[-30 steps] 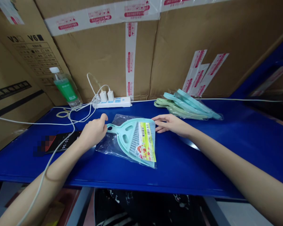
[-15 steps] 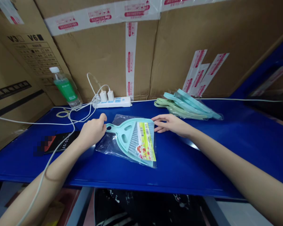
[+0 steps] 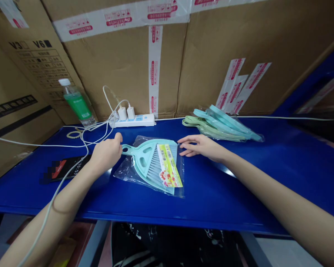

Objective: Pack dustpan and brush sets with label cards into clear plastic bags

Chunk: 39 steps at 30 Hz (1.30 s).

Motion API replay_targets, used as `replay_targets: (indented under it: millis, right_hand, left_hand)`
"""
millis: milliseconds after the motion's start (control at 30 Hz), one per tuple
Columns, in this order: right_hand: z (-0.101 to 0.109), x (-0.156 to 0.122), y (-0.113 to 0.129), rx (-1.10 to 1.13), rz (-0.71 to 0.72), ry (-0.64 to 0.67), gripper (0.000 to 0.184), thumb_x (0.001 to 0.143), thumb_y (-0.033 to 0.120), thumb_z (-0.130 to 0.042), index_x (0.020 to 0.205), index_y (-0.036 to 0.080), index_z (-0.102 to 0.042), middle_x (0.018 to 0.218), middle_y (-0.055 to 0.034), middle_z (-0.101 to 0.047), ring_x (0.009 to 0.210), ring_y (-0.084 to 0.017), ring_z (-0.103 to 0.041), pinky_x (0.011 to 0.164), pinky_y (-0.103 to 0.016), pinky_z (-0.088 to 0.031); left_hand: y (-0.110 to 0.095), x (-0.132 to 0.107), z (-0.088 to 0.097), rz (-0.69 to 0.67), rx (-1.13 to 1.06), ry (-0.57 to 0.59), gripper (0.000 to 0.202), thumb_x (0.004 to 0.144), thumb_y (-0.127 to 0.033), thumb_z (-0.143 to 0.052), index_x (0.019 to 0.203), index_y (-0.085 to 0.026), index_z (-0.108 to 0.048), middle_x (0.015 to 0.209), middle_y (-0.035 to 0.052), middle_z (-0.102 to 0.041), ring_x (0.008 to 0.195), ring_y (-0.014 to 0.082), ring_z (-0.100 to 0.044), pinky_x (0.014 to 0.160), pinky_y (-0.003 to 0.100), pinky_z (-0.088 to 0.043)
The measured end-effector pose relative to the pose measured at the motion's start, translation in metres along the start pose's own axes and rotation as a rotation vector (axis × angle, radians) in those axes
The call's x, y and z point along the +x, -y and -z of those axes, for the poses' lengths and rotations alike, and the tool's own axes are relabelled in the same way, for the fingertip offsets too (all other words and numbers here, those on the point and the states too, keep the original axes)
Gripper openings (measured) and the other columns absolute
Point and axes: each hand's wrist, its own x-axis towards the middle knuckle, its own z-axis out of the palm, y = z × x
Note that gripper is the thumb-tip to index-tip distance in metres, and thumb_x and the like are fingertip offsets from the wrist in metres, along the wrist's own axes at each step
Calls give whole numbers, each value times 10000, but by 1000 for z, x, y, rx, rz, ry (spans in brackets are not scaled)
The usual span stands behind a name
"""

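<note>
A light blue dustpan (image 3: pixel 141 160) lies flat with a matching brush inside it, its grey bristles (image 3: pixel 153 165) showing beside a yellow and white printed label (image 3: pixel 169 167). Around them is a clear plastic bag (image 3: pixel 180 174), and the looped handle sticks out at its left side. My left hand (image 3: pixel 107 152) is closed on that handle end; its fingertips are partly hidden. At the bag's upper right corner, my right hand (image 3: pixel 196 146) pinches the plastic between its fingers.
Bagged blue and green dustpans (image 3: pixel 222 124) lie at the back right. Behind stand taped cardboard boxes (image 3: pixel 122 66). A white power strip (image 3: pixel 140 120), a bottle (image 3: pixel 77 104), a bracelet (image 3: pixel 74 134) and a phone (image 3: pixel 69 167) are at left. A white cable crosses my left forearm.
The dustpan, brush and label have slid left inside the bag with my left hand. The bag and my right hand have stayed nearly in place, leaving a strip of bag at the right.
</note>
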Motion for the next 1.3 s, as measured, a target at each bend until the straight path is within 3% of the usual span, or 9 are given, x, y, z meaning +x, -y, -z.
replay_targets:
  millis: [267,467,600,700,800,1000,1300]
  right_hand:
    - [4,4,-8,16,43,46,136,846,139,-602,967,148,-665,990,-99,-687,736,-149,-714,682,-243,-599]
    - [2,3,-7,-30,77,28,146,844,133,-582,972,146,-651,948,-84,-682,702,-140,-708,623,-225,-582]
    - [2,8,-13,-227,248,-92,202,850,159,-533,1017,141,-645,796,-54,-675,584,-124,-653,563,-254,-551]
    - [1,12,-18,-449,438,-188,204,810,186,-553,973,165,-674,798,-46,-676,560,-121,-589,576,-283,-524]
    - [-1,15,-21,-592,518,-193,231,790,222,-571,978,162,-690,809,-49,-672,556,-120,-539,585,-290,-490]
    - [-3,15,-21,-682,510,-153,254,780,181,-527,971,165,-695,666,-6,-612,531,-119,-488,542,-263,-417]
    - [4,9,-14,-698,453,-22,299,794,204,-498,1021,125,-676,660,-1,-597,511,-103,-468,506,-249,-374]
  left_hand:
    - [0,0,2,19,24,17,327,886,-169,-299,1141,-118,-497,901,164,-710,875,326,-686,695,375,-496]
    - [-2,-3,3,28,27,35,341,900,-158,-285,1167,-118,-494,934,160,-708,895,341,-682,707,396,-497]
    - [-3,-4,2,5,57,18,345,914,-175,-271,1160,-127,-509,958,148,-707,903,346,-678,701,399,-499]
    - [-3,-4,1,-18,79,24,345,923,-191,-257,1106,-149,-546,965,136,-708,906,340,-677,687,381,-496]
    - [-3,-4,2,-27,90,31,356,930,-208,-243,1068,-160,-567,957,128,-710,906,334,-679,676,366,-494]
    - [-3,-3,2,-24,82,30,350,921,-217,-259,1064,-174,-576,973,117,-711,907,312,-679,677,343,-488]
    - [-1,-1,1,-36,92,33,350,919,-209,-267,1059,-187,-587,928,116,-712,888,306,-683,664,334,-481]
